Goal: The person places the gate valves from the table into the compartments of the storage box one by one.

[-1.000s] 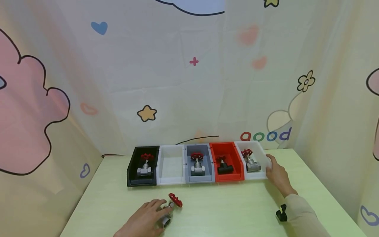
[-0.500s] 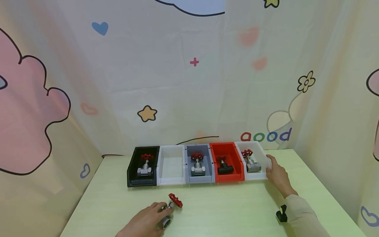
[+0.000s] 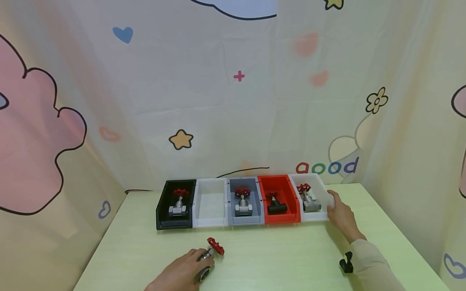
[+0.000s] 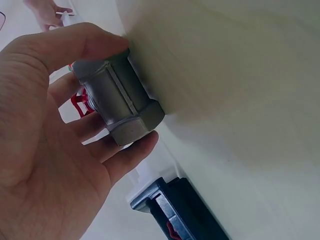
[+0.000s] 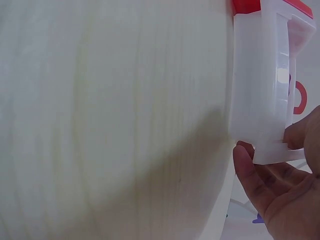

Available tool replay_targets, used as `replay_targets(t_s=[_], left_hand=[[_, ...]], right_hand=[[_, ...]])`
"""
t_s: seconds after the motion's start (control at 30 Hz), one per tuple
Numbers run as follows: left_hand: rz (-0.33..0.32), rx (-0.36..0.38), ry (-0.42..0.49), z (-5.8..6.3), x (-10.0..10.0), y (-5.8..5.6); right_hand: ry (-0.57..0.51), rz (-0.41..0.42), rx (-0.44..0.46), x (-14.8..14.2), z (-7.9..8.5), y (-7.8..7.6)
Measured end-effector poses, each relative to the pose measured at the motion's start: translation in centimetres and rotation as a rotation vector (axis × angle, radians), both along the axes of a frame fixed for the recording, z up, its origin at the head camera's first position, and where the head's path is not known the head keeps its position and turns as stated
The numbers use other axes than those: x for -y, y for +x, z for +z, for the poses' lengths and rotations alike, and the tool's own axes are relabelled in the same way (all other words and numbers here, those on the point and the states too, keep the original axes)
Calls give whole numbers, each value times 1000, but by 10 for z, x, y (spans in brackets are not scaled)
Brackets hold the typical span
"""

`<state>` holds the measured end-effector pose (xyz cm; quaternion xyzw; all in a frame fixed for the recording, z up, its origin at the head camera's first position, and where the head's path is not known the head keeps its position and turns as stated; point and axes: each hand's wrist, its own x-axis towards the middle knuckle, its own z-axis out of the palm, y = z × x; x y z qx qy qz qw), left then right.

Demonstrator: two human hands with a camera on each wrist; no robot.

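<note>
In the head view my left hand point(image 3: 178, 271) is low on the table, its fingers round a metal gate valve point(image 3: 205, 275) with a red handwheel that tilts up to the right. From the left wrist, thumb and fingers grip the ends of the grey valve body point(image 4: 120, 102); the handwheel shows partly behind it. My right hand point(image 3: 342, 216) pinches the outer side wall of the rightmost white bin point(image 3: 322, 188), with the thumb inside its edge in the right wrist view. That bin contains a metal valve point(image 3: 310, 203) with a red handwheel.
Joined to that bin's left are a red bin point(image 3: 282, 218), a grey bin point(image 3: 245, 219), a second white bin point(image 3: 210, 221) and a black bin point(image 3: 162, 212). All but the second white bin hold a valve. A small black fitting point(image 3: 346, 264) lies beside the right sleeve.
My left hand has shifted slightly right and its fingers have curled closer round the valve, which has barely moved. The right hand keeps its grip on the bin.
</note>
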<state>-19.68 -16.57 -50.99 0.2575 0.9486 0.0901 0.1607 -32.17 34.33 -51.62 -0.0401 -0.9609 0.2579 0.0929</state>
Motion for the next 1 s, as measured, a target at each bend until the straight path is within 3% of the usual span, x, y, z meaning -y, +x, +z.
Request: replay_targets(t_s=[0.33, 0.73, 1.0], left_hand=[[4, -4, -8, -5, -3, -3], [43, 37, 18, -1, -3, -5], [13, 4, 25, 0, -2, -4]], right_hand=[[4, 6, -23, 0, -1, 1], [5, 13, -33, 1, 0, 2], [0, 11, -37, 1, 0, 2]])
